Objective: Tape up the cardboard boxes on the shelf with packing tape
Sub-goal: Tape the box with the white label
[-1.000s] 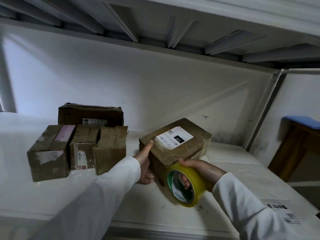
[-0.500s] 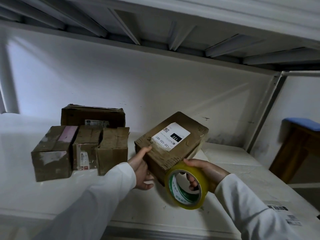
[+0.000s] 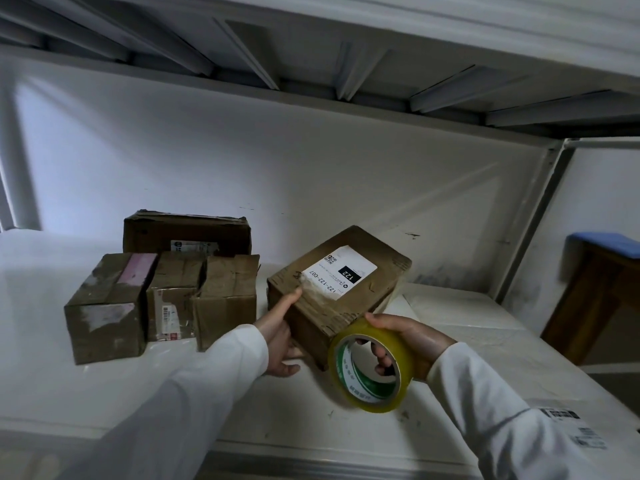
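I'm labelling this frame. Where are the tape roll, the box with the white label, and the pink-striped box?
tape roll (image 3: 372,370): head view, on its yellow outer band.
box with the white label (image 3: 337,271): head view, on the label.
pink-striped box (image 3: 138,270): head view, on the pink strip.

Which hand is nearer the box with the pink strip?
Left. The left hand grips the labelled box, right of the pink-strip box; the right hand holds the tape roll, farther right.

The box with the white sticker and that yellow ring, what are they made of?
The box looks like brown cardboard, matte and scuffed, with creased corners. The ring is a tape roll: glossy, see-through yellowish plastic film, probably wound on a green-and-white printed core, likely card.
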`<state>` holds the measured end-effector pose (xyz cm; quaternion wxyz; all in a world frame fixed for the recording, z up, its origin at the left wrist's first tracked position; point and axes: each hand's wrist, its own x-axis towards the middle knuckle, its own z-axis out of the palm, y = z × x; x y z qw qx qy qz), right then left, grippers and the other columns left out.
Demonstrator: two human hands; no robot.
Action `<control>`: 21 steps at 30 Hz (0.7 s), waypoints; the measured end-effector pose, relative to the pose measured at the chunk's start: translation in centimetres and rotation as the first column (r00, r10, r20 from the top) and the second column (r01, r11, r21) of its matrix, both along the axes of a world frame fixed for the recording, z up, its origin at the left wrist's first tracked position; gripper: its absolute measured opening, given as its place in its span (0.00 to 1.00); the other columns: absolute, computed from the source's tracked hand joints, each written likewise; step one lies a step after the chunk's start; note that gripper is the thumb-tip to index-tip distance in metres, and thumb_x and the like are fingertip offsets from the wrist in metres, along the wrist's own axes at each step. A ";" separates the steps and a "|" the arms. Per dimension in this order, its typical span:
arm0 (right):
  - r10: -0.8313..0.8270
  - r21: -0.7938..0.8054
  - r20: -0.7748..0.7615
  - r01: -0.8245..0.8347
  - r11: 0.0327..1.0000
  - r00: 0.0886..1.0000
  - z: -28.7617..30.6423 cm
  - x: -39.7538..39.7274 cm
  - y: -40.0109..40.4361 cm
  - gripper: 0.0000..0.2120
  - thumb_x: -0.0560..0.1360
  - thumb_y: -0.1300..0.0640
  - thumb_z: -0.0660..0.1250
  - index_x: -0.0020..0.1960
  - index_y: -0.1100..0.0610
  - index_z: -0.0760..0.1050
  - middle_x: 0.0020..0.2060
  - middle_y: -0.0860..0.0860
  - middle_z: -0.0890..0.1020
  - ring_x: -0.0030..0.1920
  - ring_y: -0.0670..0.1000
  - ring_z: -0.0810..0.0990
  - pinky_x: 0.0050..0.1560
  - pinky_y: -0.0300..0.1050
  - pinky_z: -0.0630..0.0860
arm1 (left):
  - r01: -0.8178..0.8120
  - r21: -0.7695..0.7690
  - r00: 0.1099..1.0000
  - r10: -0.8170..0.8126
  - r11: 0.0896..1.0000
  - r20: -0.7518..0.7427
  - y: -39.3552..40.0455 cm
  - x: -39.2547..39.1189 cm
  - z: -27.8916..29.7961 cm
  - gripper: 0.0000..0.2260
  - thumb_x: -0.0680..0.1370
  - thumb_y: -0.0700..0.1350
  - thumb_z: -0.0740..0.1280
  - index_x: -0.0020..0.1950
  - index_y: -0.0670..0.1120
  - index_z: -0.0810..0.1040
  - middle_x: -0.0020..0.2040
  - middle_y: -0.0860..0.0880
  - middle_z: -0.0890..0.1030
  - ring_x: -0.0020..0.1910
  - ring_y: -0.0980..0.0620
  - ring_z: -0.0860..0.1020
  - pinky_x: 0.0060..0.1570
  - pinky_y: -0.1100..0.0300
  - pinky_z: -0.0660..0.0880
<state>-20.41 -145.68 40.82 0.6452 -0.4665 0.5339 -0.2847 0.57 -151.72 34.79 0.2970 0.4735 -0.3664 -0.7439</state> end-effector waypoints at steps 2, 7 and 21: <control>0.021 0.001 -0.019 -0.021 1.000 1.000 0.0 0.1 0.2 0.20 0.64 0.47 0.68 0.45 0.62 0.76 0.26 0.53 0.77 0.25 0.48 0.75 0.38 0.43 0.75 | 0.026 0.014 0.999 -0.026 1.000 -0.047 0.1 0.7 -0.3 0.32 0.72 0.71 0.55 0.70 0.54 0.67 0.64 0.48 0.78 0.66 0.45 0.72 0.63 0.43 0.59; 0.072 -0.029 -0.026 -0.073 0.997 0.997 0.1 0.2 0.4 0.19 0.65 0.47 0.68 0.46 0.62 0.77 0.26 0.53 0.77 0.26 0.49 0.75 0.36 0.42 0.77 | 0.067 -0.031 0.971 -0.073 0.997 -0.227 0.4 1.8 -0.6 0.28 0.66 0.61 0.60 0.64 0.52 0.73 0.54 0.49 0.83 0.58 0.48 0.76 0.63 0.41 0.59; 0.086 -0.038 0.019 -0.085 0.996 0.996 0.3 -0.7 0.7 0.15 0.69 0.50 0.71 0.43 0.63 0.76 0.23 0.54 0.76 0.23 0.49 0.74 0.40 0.45 0.77 | 0.120 -0.163 0.922 -0.170 0.979 -0.347 1.1 3.3 -0.9 0.45 0.43 0.45 0.84 0.58 0.49 0.74 0.54 0.49 0.83 0.57 0.51 0.78 0.48 0.46 0.76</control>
